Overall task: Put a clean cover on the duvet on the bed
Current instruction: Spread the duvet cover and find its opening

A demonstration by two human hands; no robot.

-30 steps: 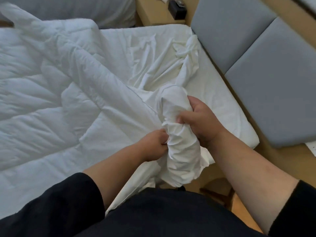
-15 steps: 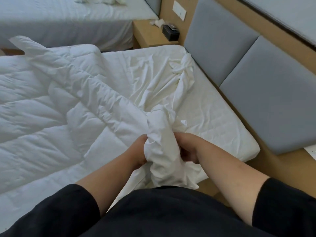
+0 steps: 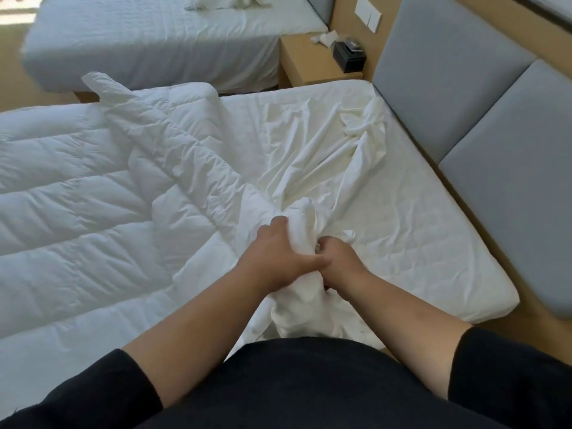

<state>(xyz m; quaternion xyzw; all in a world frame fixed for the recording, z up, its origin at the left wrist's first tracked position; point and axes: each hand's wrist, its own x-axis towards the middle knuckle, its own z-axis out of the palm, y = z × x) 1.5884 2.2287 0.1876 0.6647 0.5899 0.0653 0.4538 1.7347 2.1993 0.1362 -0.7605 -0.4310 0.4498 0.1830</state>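
Note:
A white quilted duvet (image 3: 93, 193) lies spread over the left part of the bed (image 3: 433, 249), with one corner folded up at the back. A thin white cover (image 3: 312, 144) lies crumpled across the mattress toward the headboard and is bunched into a thick wad at the near edge. My left hand (image 3: 275, 252) grips that wad from the left, fingers curled over its top. My right hand (image 3: 337, 258) grips the same wad from the right, its fingers tucked into the cloth. Whether a duvet corner sits inside the wad is hidden.
Grey padded headboard panels (image 3: 464, 72) run along the right side. A wooden nightstand (image 3: 303, 60) with a black box (image 3: 349, 55) and a tissue stands at the back. A second made bed (image 3: 148, 35) fills the far left. Wooden floor shows at the lower right.
The bunched cover has come down from in front of me to the mattress edge. Both hands have shifted along it and closed in together. My head has tilted up, showing more of the room.

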